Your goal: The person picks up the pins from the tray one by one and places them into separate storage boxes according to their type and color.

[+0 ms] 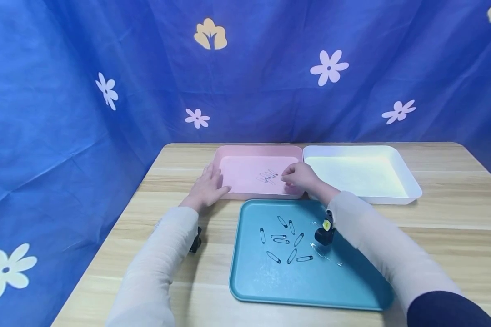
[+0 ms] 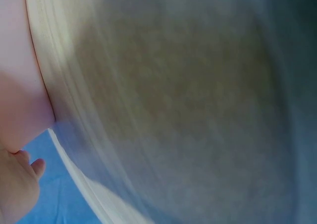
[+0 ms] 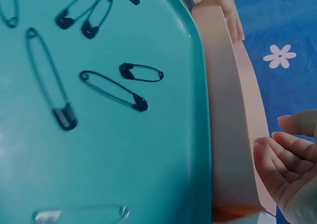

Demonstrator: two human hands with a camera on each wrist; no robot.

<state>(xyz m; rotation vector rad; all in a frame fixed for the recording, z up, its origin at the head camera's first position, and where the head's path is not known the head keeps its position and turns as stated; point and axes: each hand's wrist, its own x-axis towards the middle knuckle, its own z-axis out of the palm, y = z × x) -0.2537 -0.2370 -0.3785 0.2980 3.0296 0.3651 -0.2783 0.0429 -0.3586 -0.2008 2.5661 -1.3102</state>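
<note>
Safety pins with dark heads lie scattered on the teal tray; a cluster of slim pieces, too small for me to identify, sits inside the pink bin. Over the remote feed I log the right hand at the pink bin's right side, near the cluster, fingers loosely curled, thumb tip apart from the fingertips. Left hand: fingers extended, thumb spread, at the bin's left edge. White bin just beside the pink one; wooden table below, blue curtain behind.
</note>
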